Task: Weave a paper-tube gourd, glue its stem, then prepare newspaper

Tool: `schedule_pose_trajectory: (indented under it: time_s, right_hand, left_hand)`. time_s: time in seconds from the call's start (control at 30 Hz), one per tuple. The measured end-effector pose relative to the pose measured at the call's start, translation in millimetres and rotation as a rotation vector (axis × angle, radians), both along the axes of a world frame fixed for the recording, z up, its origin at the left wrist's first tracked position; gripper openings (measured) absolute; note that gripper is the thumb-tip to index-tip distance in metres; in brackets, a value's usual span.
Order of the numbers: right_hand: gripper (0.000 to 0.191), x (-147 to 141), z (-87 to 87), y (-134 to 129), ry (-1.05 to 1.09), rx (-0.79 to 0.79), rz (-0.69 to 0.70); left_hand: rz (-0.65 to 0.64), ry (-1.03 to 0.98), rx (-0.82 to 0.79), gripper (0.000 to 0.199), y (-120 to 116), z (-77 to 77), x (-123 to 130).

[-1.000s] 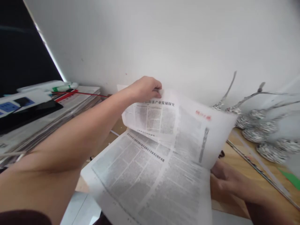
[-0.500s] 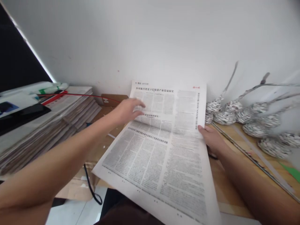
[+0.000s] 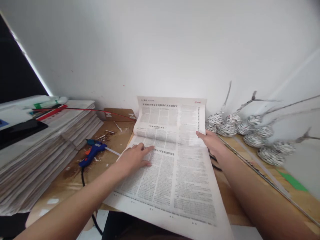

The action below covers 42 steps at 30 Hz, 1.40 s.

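A large newspaper sheet [image 3: 160, 173] lies across the table's front edge, its top part raised toward the wall and bent by a crosswise fold. My left hand [image 3: 137, 155] is over the left middle of the page, fingers apart, index finger pointing right along a headline. At the sheet's right edge my right hand [image 3: 208, 140] grips the paper, with the thumb on top and the other fingers partly hidden.
At left stands a tall newspaper stack [image 3: 62, 143] with a dark object on it. A blue glue gun [image 3: 92, 153] with a black cord lies beside it. Woven paper balls [image 3: 250, 133] with twig stems line the wall at right, near long thin rods [image 3: 252, 166].
My left hand has moved down the page from its upper left part to the middle. The view has shifted, and the glue gun has come into sight.
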State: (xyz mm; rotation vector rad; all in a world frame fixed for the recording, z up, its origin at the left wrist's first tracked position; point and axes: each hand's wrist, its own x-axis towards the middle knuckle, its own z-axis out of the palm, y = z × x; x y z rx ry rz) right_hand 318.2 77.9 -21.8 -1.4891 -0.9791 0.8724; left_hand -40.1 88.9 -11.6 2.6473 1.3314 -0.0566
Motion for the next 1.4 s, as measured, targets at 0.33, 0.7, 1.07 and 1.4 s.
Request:
schedule_pose_trajectory:
  time_s: [0.33, 0.7, 1.07, 1.4]
  right_hand:
    - [0.052, -11, -17.8, 20, 0.030, 0.236, -0.126]
    - [0.032, 9, -0.9, -6, -0.565, 0.058, -0.069]
    - [0.030, 33, -14.9, -106, -1.044, -0.238, -0.001]
    - [0.032, 60, -15.2, -123, -1.160, -0.360, -0.151]
  left_hand:
    - [-0.194, -0.129, 0.039, 0.062, 7, -31.2, 38]
    - [-0.057, -0.159, 0.000, 0.074, 27, -45.4, 45]
    - [-0.049, -0.204, 0.005, 0.065, 24, -41.3, 43]
    - [-0.041, -0.317, -0.005, 0.046, 25, -44.0, 40]
